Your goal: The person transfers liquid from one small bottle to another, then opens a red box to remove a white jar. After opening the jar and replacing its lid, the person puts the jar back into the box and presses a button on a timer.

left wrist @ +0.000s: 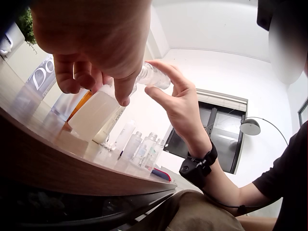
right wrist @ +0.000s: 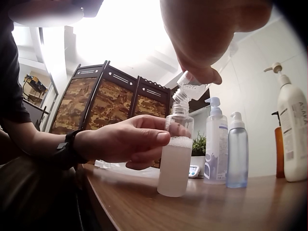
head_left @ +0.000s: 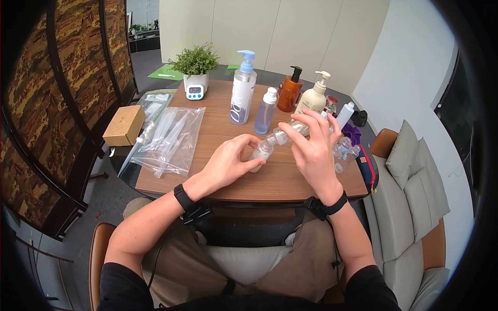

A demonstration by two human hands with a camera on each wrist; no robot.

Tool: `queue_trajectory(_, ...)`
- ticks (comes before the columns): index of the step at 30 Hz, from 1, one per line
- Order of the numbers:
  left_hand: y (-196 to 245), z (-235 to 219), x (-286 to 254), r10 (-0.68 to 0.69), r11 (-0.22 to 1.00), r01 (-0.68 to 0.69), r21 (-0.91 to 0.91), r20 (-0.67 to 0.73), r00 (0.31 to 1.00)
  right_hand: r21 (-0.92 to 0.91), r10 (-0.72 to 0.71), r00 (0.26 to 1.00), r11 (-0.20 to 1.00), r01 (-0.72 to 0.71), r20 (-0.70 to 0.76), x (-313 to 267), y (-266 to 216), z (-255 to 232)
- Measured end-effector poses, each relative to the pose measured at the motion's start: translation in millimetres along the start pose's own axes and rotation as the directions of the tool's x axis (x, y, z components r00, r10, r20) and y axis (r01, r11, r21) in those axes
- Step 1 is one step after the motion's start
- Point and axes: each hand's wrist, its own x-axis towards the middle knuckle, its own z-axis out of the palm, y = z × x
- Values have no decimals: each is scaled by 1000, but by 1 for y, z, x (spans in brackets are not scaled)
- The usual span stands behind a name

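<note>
My left hand (head_left: 228, 161) grips a small clear bottle (right wrist: 174, 166) by its upper part, thumb and fingers on either side. Cloudy whitish liquid topped with foam fills it to over half, and its base is at the tabletop. Above it, my right hand (head_left: 317, 155) holds a second clear bottle (right wrist: 194, 89) tipped over between thumb and fingers. The tipped bottle's neck points down and meets the open mouth of the lower one. Droplets or bubbles show inside the upper bottle.
Behind the hands stand a tall blue-pump bottle (head_left: 241, 96), a blue spray bottle (head_left: 265, 115), an amber pump bottle (head_left: 288, 95) and a cream pump bottle (head_left: 312, 98). Several small bottles (head_left: 343, 149) are at right. A plastic bag (head_left: 174, 137), cardboard box (head_left: 124, 125), timer (head_left: 194, 92) and plant (head_left: 195, 59) are left.
</note>
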Motion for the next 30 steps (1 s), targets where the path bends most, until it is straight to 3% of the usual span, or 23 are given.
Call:
queue_trajectory(19,-2,0,0,-34,999,34,-18,3,999,200,114,992,972,-122,51,-5,1,8)
queue_trajectory(24,-1,-1,0,-18,1000,18,3,-4,1000,368,196,969,899,-239,150,-9,2,14)
queue_trajectory(30,8,-4,0,-94,995,95,-29,38,995,487,281,932,797,-358,227,-18,3,26)
